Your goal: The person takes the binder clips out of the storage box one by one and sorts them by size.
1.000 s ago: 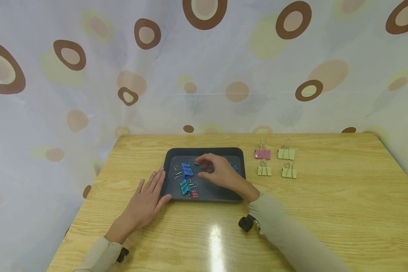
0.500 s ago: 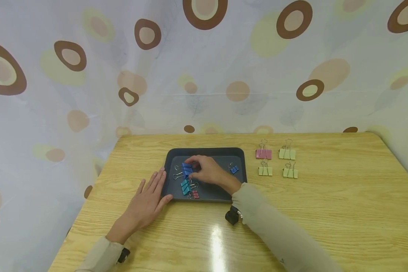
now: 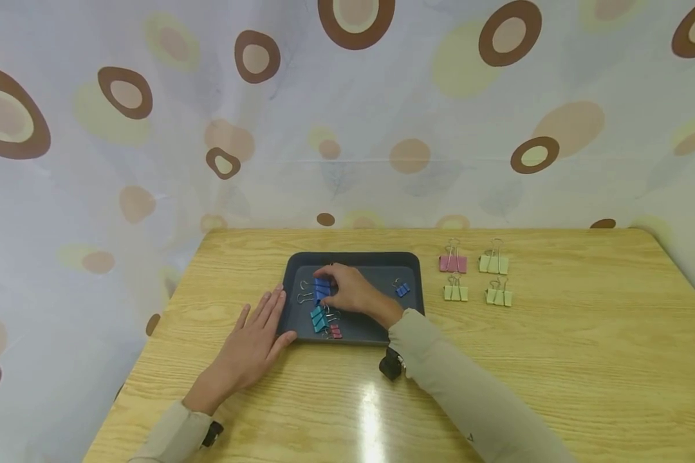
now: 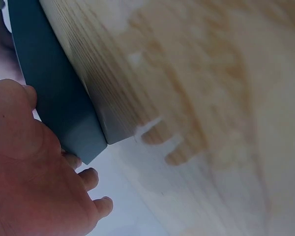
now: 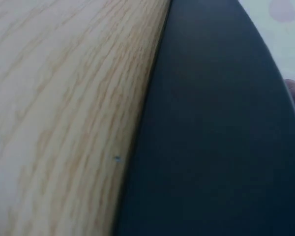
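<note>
Left hand (image 3: pixel 246 350), fingers straight, against left side of tray (image 3: pixel 370 329), likely steadying it. Right hand (image 3: pixel 350 289) pinches large blue clip (image 3: pixel 321 293) within tray's left half, thumb opposing fingers, seemingly for firm hold.

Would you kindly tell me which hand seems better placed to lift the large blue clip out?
Probably the right hand: its curled fingers and thumb are at the large blue clip, while the left hand lies straight-fingered against the tray.
</note>
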Tool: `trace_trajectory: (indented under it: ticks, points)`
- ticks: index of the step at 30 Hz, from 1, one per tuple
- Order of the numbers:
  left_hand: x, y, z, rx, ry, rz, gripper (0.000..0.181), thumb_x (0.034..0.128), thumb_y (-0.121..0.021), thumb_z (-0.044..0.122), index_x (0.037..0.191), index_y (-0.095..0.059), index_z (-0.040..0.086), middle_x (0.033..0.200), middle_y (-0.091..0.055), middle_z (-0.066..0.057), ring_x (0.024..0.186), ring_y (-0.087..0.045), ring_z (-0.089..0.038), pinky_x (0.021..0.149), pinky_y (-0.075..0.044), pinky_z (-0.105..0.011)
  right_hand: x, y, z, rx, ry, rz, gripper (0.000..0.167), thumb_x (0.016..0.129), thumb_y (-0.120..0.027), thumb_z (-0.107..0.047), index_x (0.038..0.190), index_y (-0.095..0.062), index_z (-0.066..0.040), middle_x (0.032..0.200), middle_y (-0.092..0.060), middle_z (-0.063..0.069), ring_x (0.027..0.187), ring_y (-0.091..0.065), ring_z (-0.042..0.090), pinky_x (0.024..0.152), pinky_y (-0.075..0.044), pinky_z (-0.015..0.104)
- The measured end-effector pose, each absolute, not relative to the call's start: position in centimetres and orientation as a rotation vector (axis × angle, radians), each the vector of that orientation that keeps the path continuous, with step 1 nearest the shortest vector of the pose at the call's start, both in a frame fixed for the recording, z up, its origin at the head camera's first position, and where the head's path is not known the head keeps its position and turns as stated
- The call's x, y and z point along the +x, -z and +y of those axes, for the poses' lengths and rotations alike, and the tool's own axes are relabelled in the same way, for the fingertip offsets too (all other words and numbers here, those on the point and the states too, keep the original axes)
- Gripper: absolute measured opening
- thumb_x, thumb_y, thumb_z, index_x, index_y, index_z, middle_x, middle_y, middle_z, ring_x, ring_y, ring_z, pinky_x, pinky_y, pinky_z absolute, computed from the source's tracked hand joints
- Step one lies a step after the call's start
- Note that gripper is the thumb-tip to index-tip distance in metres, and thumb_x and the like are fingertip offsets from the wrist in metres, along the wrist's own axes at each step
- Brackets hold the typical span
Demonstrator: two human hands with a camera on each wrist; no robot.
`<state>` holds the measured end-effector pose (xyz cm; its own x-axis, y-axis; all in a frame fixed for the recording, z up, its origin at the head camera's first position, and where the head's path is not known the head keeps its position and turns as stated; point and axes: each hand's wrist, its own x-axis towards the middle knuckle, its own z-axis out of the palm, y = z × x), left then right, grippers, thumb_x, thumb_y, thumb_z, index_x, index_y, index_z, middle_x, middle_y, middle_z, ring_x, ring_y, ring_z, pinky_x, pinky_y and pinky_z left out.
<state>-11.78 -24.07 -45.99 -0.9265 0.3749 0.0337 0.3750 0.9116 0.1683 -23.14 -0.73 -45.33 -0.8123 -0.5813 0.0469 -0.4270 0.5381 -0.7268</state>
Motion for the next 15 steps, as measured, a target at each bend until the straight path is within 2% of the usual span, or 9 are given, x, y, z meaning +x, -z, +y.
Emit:
trace_trajectory:
  ticks: [10,15]
  points:
    - [-11.7,45.8,-23.9,-0.602,0.270,-3.065,0.076,0.1096,-0.041,0.049,0.163,-0.017,0.001,0.171,-0.012,-0.012,0.156,-0.017,-0.034,0.121,-0.017,-0.063,-22.9,45.1,0.3,-0.825,1.202,2.608,0.053,0.080,-0.090,-0.018,0.127,-0.067,-0.004,0.116,-0.068,0.010,0.106,-0.064,0.024,0.095,-0.054,0.038]
    - [-11.6,45.7,-23.9,-0.597,0.265,-3.065,0.076,0.1097,-0.040,0.049,0.163,-0.018,0.001,0.171,-0.012,-0.012,0.156,-0.017,-0.034,0.121,-0.016,-0.063,-22.5,44.8,1.1,-0.724,1.386,2.552,0.052,0.078,-0.092,-0.018,0.122,-0.067,-0.005,0.109,-0.067,0.008,0.100,-0.067,0.022,0.085,-0.058,0.032]
